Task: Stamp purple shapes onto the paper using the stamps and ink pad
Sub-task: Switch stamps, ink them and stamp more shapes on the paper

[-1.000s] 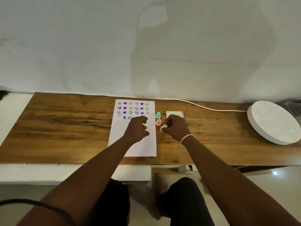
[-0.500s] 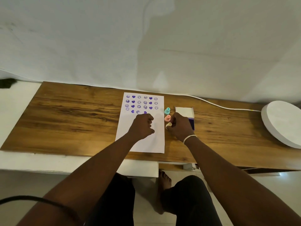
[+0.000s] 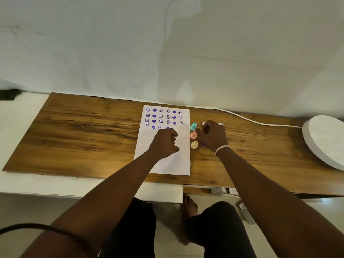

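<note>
A white paper [image 3: 165,164] lies on the wooden table [image 3: 83,138], with rows of purple hearts and smiley faces stamped across its top. My left hand [image 3: 164,144] rests on the paper as a closed fist, just below the lowest stamped row. Right of the paper three stamps stand in a column: teal [image 3: 193,126], pink [image 3: 193,135] and cream [image 3: 194,145]. My right hand [image 3: 213,136] hovers over the ink pad [image 3: 221,124] and hides most of it. Its curled fingertips sit beside the top of the pink stamp; I cannot tell whether they touch it.
A round white disc [image 3: 327,140] lies at the table's right end, and a white cable [image 3: 251,120] runs to it along the back edge. A white wall stands behind the table. My knees and a bare foot show below the front edge.
My right hand set the cream stamp down beside the paper, let go, and moved back toward the pink stamp. My left hand stayed on the paper. The camera shifted.
</note>
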The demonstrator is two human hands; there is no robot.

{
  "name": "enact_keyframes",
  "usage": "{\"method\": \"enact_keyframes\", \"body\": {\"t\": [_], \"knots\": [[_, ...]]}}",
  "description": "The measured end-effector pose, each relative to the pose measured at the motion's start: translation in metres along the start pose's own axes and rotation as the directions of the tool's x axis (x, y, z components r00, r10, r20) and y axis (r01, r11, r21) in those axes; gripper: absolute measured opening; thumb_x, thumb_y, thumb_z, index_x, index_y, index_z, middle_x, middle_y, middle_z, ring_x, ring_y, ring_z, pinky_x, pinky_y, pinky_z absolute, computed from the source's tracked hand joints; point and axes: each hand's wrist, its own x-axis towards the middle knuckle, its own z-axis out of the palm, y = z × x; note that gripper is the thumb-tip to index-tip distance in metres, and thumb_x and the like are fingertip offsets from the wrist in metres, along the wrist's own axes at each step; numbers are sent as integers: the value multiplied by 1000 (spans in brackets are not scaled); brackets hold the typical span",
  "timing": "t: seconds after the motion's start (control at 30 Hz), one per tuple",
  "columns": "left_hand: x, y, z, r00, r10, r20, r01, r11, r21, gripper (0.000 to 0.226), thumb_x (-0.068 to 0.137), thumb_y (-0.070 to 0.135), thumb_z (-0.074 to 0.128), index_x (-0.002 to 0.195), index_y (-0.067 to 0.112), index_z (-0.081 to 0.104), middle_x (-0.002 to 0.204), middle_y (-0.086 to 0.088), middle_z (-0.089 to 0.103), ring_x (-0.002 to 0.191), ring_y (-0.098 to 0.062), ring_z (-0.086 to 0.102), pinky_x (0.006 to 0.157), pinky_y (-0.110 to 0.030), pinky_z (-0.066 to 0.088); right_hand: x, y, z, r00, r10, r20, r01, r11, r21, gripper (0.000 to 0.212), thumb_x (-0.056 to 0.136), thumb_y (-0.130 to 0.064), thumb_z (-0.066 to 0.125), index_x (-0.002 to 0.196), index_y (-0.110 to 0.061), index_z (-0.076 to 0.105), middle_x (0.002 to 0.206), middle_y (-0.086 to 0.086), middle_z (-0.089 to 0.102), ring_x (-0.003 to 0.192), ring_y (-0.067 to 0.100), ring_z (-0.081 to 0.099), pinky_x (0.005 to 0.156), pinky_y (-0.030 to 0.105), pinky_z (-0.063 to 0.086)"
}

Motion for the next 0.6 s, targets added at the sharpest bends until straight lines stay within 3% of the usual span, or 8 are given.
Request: {"method": "enact_keyframes", "body": {"t": [0.2,0.33,0.4,0.47,0.5,0.53,0.57,0.6], "knots": [[3,-4,1,1000,15,-5,-16,1000,-12,53,66,16,88,112,6,64,98,-10,70,81,-18,66,81,-31,58,21,-10,20,990,72,122,-52,986,-156,39,79,-38,77,102,-7,67,100,7,69,81,16,56,74,25,44],[5,-4,-1,999,26,-22,-27,999,-34,50,69,19,86,111,6,65,100,-10,70,83,-19,67,83,-32,58,20,-5,22,993,55,107,-39,988,-147,32,78,-29,79,100,-7,69,100,8,71,80,16,58,78,26,48],[6,-1,-3,999,37,-32,-39,998,-57,48,70,21,85,111,6,65,100,-9,70,83,-19,67,83,-30,57,19,-5,13,996,68,55,-65,996,-62,25,78,-26,79,94,-9,72,92,5,71,78,16,60,71,24,46],[7,8,-6,997,55,-53,-60,992,-109,47,71,24,85,111,7,66,99,-8,71,83,-17,67,81,-26,57,17,-8,-2,987,160,30,-163,957,238,15,77,-22,78,87,-11,75,86,4,73,73,14,63,65,23,50],[8,15,-8,995,66,-71,-75,987,-143,47,72,26,85,111,8,66,98,-6,71,82,-16,67,77,-21,56,15,-11,-10,966,240,100,-258,831,493,12,77,-16,77,86,-9,76,86,8,75,72,15,66,63,23,53],[10,23,-10,993,78,-89,-93,979,-180,48,73,28,84,113,10,66,99,-4,71,83,-14,68,72,-16,54,12,-13,-20,936,275,220,-347,617,706,12,80,-11,74,90,-4,75,90,14,74,73,17,67,65,23,56],[10,31,-13,991,92,-101,-113,968,-223,50,73,31,83,116,12,65,101,-1,71,84,-12,69,69,-12,51,8,-15,-30,907,250,340,-415,392,821,14,83,-7,70,95,0,74,93,18,73,75,18,68,67,24,58],[11,39,-15,988,112,-103,-136,954,-268,52,74,31,83,119,14,64,103,1,70,85,-11,70,68,-10,51,4,-16,-38,883,200,425,-465,239,852,16,87,-6,66,99,3,72,92,18,72,74,18,67,66,23,58]]}}
